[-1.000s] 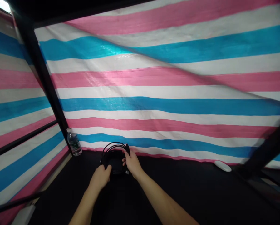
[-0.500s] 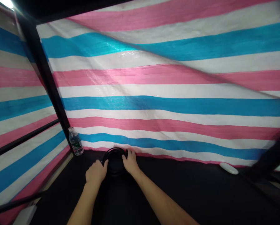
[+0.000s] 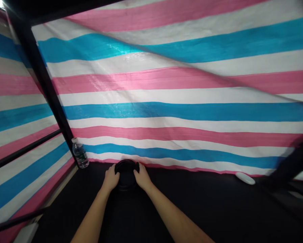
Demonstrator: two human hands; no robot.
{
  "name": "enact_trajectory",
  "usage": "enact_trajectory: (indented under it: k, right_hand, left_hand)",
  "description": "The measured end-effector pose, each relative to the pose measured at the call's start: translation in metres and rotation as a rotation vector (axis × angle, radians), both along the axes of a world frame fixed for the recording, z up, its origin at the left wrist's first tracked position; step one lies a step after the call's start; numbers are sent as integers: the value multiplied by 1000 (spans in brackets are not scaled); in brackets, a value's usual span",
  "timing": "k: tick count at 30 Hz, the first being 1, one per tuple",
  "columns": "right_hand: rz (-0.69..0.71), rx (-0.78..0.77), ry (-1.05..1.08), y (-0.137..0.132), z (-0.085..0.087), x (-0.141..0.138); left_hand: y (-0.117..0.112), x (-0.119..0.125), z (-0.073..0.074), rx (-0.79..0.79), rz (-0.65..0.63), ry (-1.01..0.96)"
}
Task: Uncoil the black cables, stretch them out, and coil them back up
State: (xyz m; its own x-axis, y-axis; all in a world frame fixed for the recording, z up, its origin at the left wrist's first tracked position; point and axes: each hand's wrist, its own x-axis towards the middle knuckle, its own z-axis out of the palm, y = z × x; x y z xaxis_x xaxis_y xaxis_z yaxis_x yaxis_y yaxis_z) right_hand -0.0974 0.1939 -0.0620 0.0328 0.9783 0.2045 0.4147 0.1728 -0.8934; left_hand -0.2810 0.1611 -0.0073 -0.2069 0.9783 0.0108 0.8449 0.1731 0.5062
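Observation:
A coiled black cable [image 3: 126, 166] lies in a tight ring on the black tabletop [image 3: 189, 206], near the foot of the striped wall. My left hand [image 3: 110, 179] grips the ring's left side, and my right hand [image 3: 142, 177] grips its right side. Fingers of both hands curl over the top of the coil. The hands hide parts of the ring, and the cable's ends do not show.
A clear plastic water bottle [image 3: 79, 154] stands in the back left corner by a black metal post [image 3: 47, 91]. A white oval object [image 3: 245, 178] lies at the back right. Pink, white and blue striped tarpaulin [image 3: 181, 111] forms the walls.
The cable loops have drawn down into a tighter, lower ring. My left hand has moved up onto the coil's left side, and both hands now sit closer together.

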Motion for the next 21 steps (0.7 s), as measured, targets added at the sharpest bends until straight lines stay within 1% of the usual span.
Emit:
enact_trajectory:
  k: [2,5,9,12,17,19,21]
  right_hand:
    - [7,12,28,-3,-1,9]
    - [13,30,74,-9,-4,31]
    - [0,50,133,-23,-8,74]
    - [-30,63,156,-34,-11,110]
    - [-110,60,152,-46,-13,165]
    - [-139,53,148,-49,-13,180]
    - [-162,43,147,-53,-14,190]
  left_hand:
    - [-7,11,-3,-13,-2,-15]
    - [-19,33,-7,-29,-5,-44]
    - [-33,71,-11,-37,-33,-102]
    - [-40,102,-11,-35,-75,-146]
    - [-39,152,-11,-31,-153,-220]
    - [-36,167,-11,-22,-181,-257]
    - [-32,175,-12,-14,-199,-299]
